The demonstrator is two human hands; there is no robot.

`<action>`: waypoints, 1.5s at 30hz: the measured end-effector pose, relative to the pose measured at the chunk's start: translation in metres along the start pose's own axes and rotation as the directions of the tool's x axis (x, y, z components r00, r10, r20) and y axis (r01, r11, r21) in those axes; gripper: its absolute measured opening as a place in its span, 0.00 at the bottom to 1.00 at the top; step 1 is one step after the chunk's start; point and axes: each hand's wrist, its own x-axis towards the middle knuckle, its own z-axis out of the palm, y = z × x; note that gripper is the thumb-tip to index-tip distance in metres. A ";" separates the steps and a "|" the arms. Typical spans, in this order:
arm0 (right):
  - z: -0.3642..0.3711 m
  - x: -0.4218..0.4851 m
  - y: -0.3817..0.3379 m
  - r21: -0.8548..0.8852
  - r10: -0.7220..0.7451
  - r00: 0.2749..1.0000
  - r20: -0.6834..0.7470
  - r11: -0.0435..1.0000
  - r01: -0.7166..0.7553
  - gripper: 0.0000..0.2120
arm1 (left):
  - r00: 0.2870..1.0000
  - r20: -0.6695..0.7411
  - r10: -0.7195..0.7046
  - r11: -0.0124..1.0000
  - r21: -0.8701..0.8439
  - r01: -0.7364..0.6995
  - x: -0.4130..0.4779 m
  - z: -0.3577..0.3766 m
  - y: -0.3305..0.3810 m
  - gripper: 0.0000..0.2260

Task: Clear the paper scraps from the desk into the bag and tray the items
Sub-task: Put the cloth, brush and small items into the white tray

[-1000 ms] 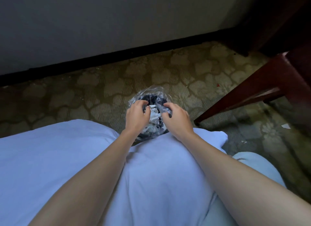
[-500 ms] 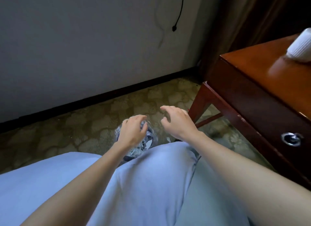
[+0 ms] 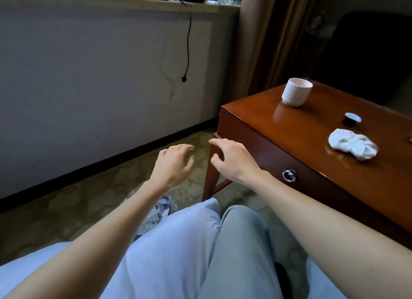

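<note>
We hold both hands in the air over the carpet (image 3: pixel 93 200), off the near left corner of the desk (image 3: pixel 312 131); the left hand (image 3: pixel 172 166) and the right hand (image 3: pixel 234 161) are both loose, fingers spread and slightly bent, and neither has hold of anything. The paper scrap (image 3: pixel 351 146) lies on the desk top, to the right of both hands and further from us, well apart from them; the right hand is the nearer one, with the desk's front edge and the drawer pull (image 3: pixel 289 175) between it and the scrap; we judge the coming reach to be the right hand's, up over that edge and rightward. The scrap is a crumpled white wad, longer than wide, its long axis running across the view and dipping a little to the right; a pinch across its short way looks easiest to us. The bag (image 3: pixel 161 209) sits on the floor below the left forearm, by our left knee, partly hidden; so the scrap has to travel leftward and down to reach it.

We count one scrap in view; one bag; one ribbed white cup (image 3: pixel 296 92) toward the desk's far left; one small dark cap (image 3: pixel 351 119) with a pale blue top, between cup and scrap, near the scrap but not touching it; a sliver of something at the right edge that we cannot identify; no tray in view.
</note>
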 end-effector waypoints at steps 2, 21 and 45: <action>-0.017 -0.006 0.006 -0.009 0.006 0.999 -0.038 1.000 -0.006 0.22 | 0.999 0.016 0.047 0.999 0.010 -0.047 0.009 -0.007 0.021 0.17; -0.141 -0.099 0.115 -0.030 0.393 0.865 -0.313 0.906 -0.423 0.20 | 0.864 0.123 0.489 0.871 -0.119 -0.476 0.102 0.013 0.199 0.16; -0.190 -0.095 0.259 0.027 0.409 0.895 -0.178 0.911 -0.411 0.21 | 0.801 0.221 0.557 0.831 -0.145 -0.537 0.163 0.072 0.336 0.15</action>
